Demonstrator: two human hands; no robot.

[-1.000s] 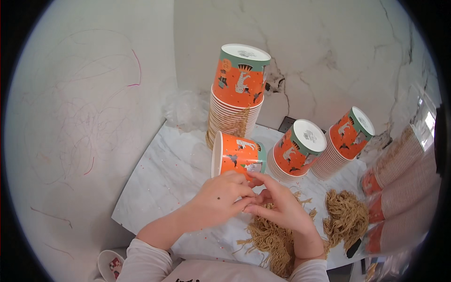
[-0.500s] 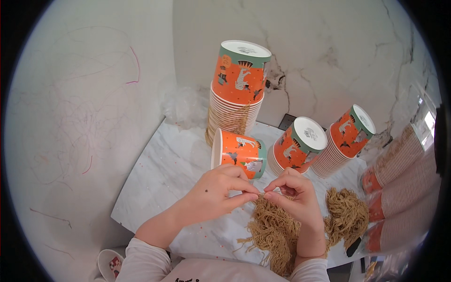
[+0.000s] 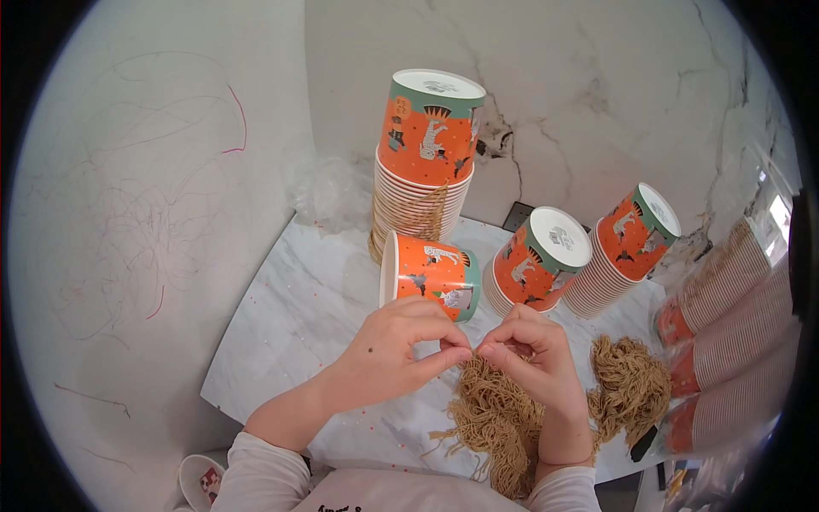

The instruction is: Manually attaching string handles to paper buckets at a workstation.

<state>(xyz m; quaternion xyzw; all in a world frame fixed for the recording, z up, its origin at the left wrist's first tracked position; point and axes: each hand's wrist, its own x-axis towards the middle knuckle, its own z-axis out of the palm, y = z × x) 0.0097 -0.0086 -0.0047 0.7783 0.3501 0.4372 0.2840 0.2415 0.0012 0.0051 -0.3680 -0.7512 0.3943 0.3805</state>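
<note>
My left hand (image 3: pixel 401 341) and my right hand (image 3: pixel 532 346) meet above the table, thumb and forefinger of each pinched, fingertips almost touching. Whatever they pinch is too small or too hidden to make out. Just under the right hand lies a tangled bundle of tan string (image 3: pixel 490 418), partly covered by that hand and forearm. A second tan string bundle (image 3: pixel 631 384) rests to the right of my right wrist. Beyond my left hand, an orange and green paper tub (image 3: pixel 431 269) lies on its side, its mouth facing left.
A tall stack of upside-down paper tubs (image 3: pixel 426 145) stands behind, with tan string around its lower part. Two shorter stacks (image 3: pixel 539 256) (image 3: pixel 636 235) stand right of it. Plastic-wrapped tub stacks (image 3: pixel 734 341) line the right edge. Crumpled clear plastic (image 3: pixel 333 196) sits by the left wall.
The fingertips have drawn slightly closer together, and a thin pale strand seen at the right fingers earlier no longer shows. The whole view has shifted slightly.
</note>
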